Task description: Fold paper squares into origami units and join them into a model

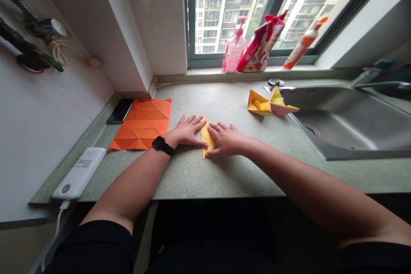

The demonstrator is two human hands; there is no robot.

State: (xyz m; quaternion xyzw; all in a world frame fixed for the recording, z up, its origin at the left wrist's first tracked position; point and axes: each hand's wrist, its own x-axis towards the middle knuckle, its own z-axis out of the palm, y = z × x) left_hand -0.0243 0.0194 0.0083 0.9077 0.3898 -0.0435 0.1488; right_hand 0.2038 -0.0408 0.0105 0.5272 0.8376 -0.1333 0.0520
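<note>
A small folded piece of yellow paper lies on the speckled counter between my hands. My left hand rests on its left edge, palm down with the fingers spread. From the other side my right hand presses on the paper's right edge, its fingers stretched out and thumb near the lower tip. Fingertips cover parts of the paper's edges. To the left, a creased orange sheet is spread on the counter. Beyond my right hand stand a folded orange-yellow paper piece and a yellow-and-pink one, side by side.
A phone touches the orange sheet. A white power bank with a cable lies at the front left. The steel sink is on the right. A pink pump bottle, a red bag and an orange-white bottle line the windowsill.
</note>
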